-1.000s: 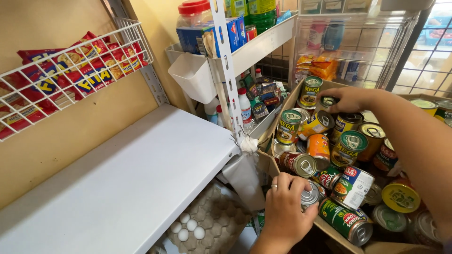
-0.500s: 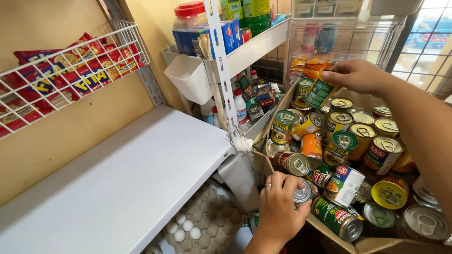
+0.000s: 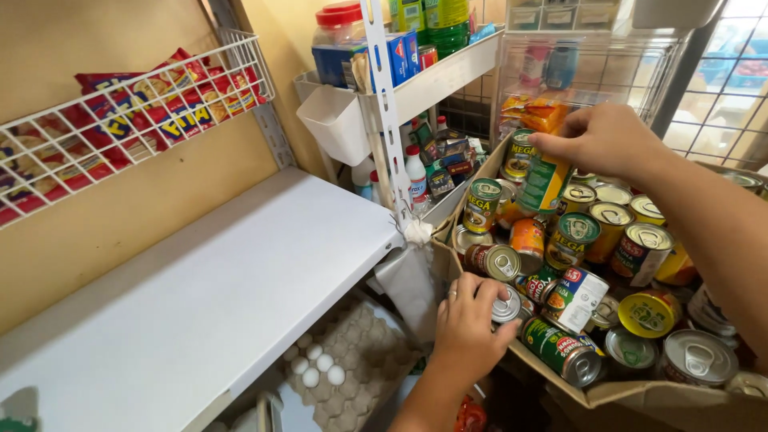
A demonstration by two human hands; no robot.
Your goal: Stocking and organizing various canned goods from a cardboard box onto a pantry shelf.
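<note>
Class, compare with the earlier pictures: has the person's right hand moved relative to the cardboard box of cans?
Yes. The right hand has lifted a green can up out of the cardboard box, rising toward the white shelf.

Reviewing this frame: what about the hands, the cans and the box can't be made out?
Head view, the only one:
- Silver can: mostly covered by the left hand; its label is hidden.
- Green can: its top is hidden by the right hand.
- Cardboard box: right side cut off by the frame edge.
- Egg tray: partly hidden under the white shelf.
</note>
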